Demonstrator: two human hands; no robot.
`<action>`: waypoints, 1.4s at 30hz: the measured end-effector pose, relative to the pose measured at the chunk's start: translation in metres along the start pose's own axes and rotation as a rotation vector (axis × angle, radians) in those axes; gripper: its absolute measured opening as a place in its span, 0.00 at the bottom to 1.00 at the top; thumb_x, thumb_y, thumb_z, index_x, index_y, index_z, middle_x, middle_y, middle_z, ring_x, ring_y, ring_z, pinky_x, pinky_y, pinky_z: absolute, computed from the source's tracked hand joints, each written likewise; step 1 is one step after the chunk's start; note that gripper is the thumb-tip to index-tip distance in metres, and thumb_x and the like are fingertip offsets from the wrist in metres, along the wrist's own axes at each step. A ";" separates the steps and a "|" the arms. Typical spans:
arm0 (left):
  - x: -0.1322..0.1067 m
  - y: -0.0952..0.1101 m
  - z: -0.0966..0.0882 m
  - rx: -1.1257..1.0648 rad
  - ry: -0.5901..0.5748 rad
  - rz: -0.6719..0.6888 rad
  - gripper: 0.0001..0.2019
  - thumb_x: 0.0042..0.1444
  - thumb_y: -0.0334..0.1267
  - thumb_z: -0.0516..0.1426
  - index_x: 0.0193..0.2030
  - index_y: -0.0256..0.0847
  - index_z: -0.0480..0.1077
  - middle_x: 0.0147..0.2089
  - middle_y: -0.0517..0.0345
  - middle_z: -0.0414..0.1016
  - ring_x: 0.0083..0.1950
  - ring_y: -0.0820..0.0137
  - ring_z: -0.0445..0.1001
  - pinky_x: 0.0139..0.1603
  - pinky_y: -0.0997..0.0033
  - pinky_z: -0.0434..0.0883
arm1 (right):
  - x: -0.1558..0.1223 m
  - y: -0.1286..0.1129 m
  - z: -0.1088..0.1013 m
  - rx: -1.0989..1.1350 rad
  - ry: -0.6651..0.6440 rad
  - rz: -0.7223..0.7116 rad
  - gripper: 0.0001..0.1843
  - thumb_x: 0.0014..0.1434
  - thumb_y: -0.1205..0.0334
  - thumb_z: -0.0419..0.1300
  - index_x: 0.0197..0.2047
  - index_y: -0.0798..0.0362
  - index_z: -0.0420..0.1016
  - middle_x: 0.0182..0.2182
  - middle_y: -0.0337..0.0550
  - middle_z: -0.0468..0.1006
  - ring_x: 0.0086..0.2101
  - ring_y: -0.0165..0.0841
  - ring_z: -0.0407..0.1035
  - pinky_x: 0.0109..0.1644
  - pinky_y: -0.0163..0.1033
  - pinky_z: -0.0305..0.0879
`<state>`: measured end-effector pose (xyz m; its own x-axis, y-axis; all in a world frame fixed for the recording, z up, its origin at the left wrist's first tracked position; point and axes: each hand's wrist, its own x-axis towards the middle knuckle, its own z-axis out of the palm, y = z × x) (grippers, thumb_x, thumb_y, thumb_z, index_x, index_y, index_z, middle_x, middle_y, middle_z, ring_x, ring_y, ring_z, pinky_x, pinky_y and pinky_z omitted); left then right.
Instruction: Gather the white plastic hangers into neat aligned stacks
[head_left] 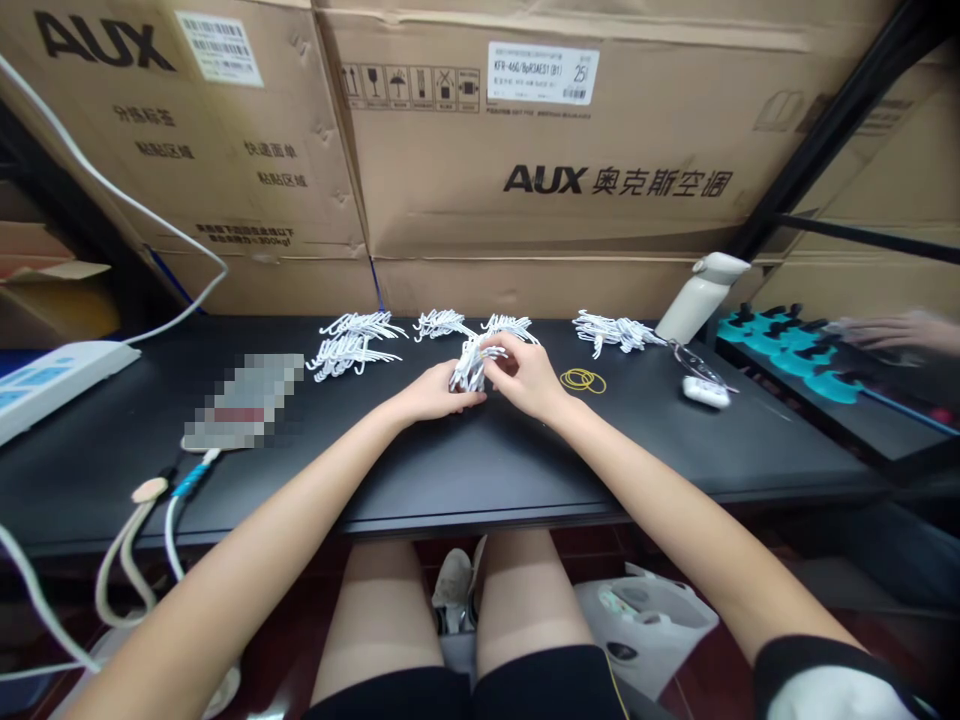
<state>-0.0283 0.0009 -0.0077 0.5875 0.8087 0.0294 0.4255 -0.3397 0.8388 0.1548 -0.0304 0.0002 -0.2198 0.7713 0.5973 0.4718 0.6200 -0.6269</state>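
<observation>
Both my hands meet at the middle of the black table [487, 470]. My left hand [435, 392] is closed on the lower end of a bundle of small white plastic hooks [471, 362]. My right hand [525, 375] grips the same bundle from the right, fingers curled over its top. Other bundles of white hooks lie behind: two at the left [352, 345], one at the centre [442, 322], one at the right [611, 330]. Yellow rubber bands [583, 380] lie just right of my right hand.
Large AUX cardboard boxes [555, 150] wall off the back. A white bottle [697, 297] and a small white device [705, 391] sit at the right. Teal parts [780, 350] lie on a neighbouring table, where another person's hand [900, 330] reaches. A power strip [52, 380] and cables are at left.
</observation>
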 end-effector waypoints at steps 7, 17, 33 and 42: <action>0.001 -0.002 0.000 0.006 -0.004 -0.010 0.21 0.46 0.49 0.63 0.42 0.37 0.66 0.31 0.58 0.75 0.27 0.69 0.73 0.27 0.70 0.71 | 0.000 0.000 0.000 -0.007 -0.009 -0.002 0.08 0.57 0.65 0.55 0.41 0.50 0.71 0.27 0.38 0.74 0.23 0.30 0.68 0.30 0.37 0.67; 0.002 -0.005 0.000 0.031 0.008 -0.002 0.23 0.46 0.50 0.63 0.45 0.36 0.68 0.33 0.57 0.75 0.28 0.68 0.74 0.30 0.68 0.71 | 0.000 -0.005 -0.002 -0.053 -0.035 -0.013 0.08 0.58 0.66 0.55 0.41 0.51 0.70 0.23 0.36 0.72 0.22 0.29 0.66 0.30 0.34 0.64; -0.001 0.004 0.000 -0.023 -0.007 -0.027 0.22 0.46 0.47 0.63 0.44 0.35 0.68 0.31 0.57 0.74 0.27 0.71 0.71 0.28 0.70 0.70 | -0.001 -0.002 0.004 -0.015 0.019 -0.034 0.09 0.60 0.61 0.55 0.43 0.52 0.72 0.28 0.39 0.76 0.24 0.29 0.69 0.31 0.34 0.66; 0.000 0.003 0.000 -0.047 0.009 -0.068 0.20 0.45 0.47 0.64 0.40 0.36 0.67 0.30 0.57 0.75 0.27 0.72 0.72 0.29 0.70 0.71 | 0.004 0.010 -0.001 -0.024 0.087 0.033 0.12 0.62 0.55 0.56 0.37 0.53 0.76 0.25 0.40 0.77 0.25 0.32 0.70 0.32 0.37 0.68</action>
<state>-0.0270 -0.0007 -0.0051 0.5517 0.8337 -0.0239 0.4316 -0.2608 0.8636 0.1596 -0.0210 -0.0037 -0.1294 0.7750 0.6186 0.4985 0.5901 -0.6350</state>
